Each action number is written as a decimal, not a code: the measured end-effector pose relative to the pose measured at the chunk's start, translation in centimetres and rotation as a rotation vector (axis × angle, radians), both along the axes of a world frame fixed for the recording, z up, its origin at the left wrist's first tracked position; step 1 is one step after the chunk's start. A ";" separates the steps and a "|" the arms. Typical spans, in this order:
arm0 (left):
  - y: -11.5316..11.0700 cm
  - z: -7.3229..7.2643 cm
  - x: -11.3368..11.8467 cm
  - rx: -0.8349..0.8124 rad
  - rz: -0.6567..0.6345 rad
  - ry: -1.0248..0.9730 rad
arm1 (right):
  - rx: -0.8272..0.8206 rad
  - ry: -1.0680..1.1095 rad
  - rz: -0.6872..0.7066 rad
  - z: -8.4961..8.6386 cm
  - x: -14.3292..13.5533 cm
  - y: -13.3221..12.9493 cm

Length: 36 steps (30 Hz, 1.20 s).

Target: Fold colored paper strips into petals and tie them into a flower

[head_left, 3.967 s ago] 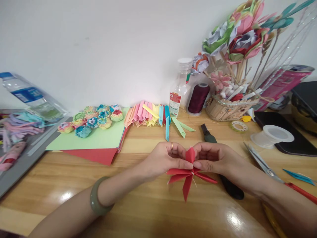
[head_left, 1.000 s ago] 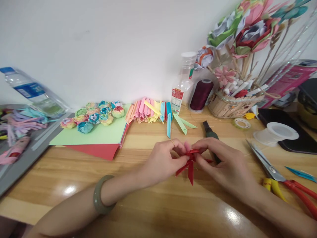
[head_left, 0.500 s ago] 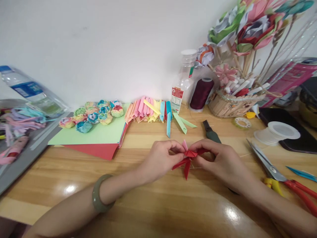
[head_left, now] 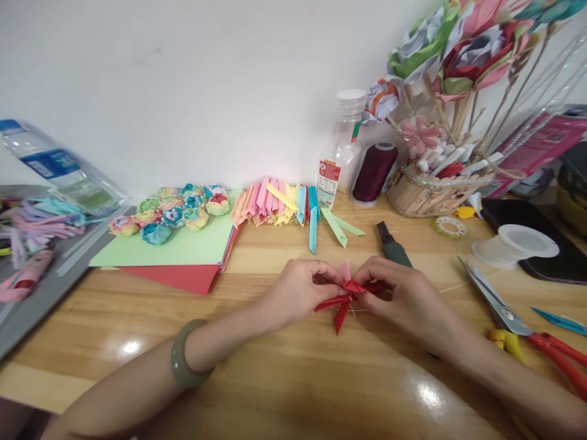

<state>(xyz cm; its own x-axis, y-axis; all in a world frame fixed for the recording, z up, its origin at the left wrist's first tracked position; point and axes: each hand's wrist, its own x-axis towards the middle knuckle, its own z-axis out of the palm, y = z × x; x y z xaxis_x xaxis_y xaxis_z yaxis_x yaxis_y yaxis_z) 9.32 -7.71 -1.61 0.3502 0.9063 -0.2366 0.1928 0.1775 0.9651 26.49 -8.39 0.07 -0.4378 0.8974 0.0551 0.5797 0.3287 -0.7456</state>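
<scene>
Red folded-paper piece [head_left: 352, 286] is up between both hands, just above the tabletop [head_left: 257, 385]. My left hand [head_left: 298, 290] pinches its left side, thumb to forefinger; right hand [head_left: 408, 293] pinches its right side the same way. Both grips narrow, on paper; exact contact is partly hidden by the fingers. One red arm points down, another off left; a pink tip [head_left: 347, 269] stands up behind. Fine white thread [head_left: 362, 310] trails under the center.

I'd grip close to the center, not at the arm ends: paper looks thin, probably creases if squeezed. One fold at a time, one hand steadying, the other shaping. Light fingertip pressure, and mind the thread ends so a thumb doesn't snag them.

Right forearm is near the scissors [head_left: 508, 315], so small wrist moves are safer on that side. Dark green object [head_left: 395, 249] is partly hidden behind the right hand. Farther back: loose light green strips [head_left: 335, 227], folded strip pile [head_left: 275, 203], paper rosettes [head_left: 173, 218] on a green sheet [head_left: 202, 247]. Clear bottle [head_left: 329, 183] and purple thread cone [head_left: 375, 176] stand near the wall.
</scene>
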 end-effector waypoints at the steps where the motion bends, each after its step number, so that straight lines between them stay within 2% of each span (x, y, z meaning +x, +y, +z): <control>1: 0.0 -0.1 0.0 0.007 -0.002 0.006 | 0.000 -0.011 0.008 0.0 0.0 0.0; 11: 0.3 0.0 -0.1 -0.095 -0.061 -0.033 | -0.049 -0.134 0.160 0.2 0.4 0.3; 16: 0.3 0.4 -0.2 -0.129 -0.091 -0.052 | -0.103 -0.113 0.149 0.6 0.6 0.2; 22: 0.0 1.0 0.2 -0.120 0.001 -0.015 | -0.079 -0.076 0.098 0.5 0.4 0.1; 28: -0.3 0.8 0.4 -0.073 0.039 0.020 | -0.061 -0.085 0.088 0.6 0.2 0.0; 31: -0.5 0.6 0.4 -0.066 0.019 0.007 | -0.049 -0.092 0.085 0.5 0.2 0.0; 36: 0.0 0.7 0.0 -0.152 -0.046 -0.058 | -0.084 -0.043 0.074 0.4 0.2 0.0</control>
<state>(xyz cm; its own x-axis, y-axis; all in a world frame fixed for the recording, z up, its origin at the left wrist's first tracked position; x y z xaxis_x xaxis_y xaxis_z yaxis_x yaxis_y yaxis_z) 9.35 -7.68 -0.96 0.4076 0.8442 -0.3481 0.1486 0.3148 0.9375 26.72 -8.36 0.48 -0.5038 0.8629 -0.0391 0.5880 0.3094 -0.7474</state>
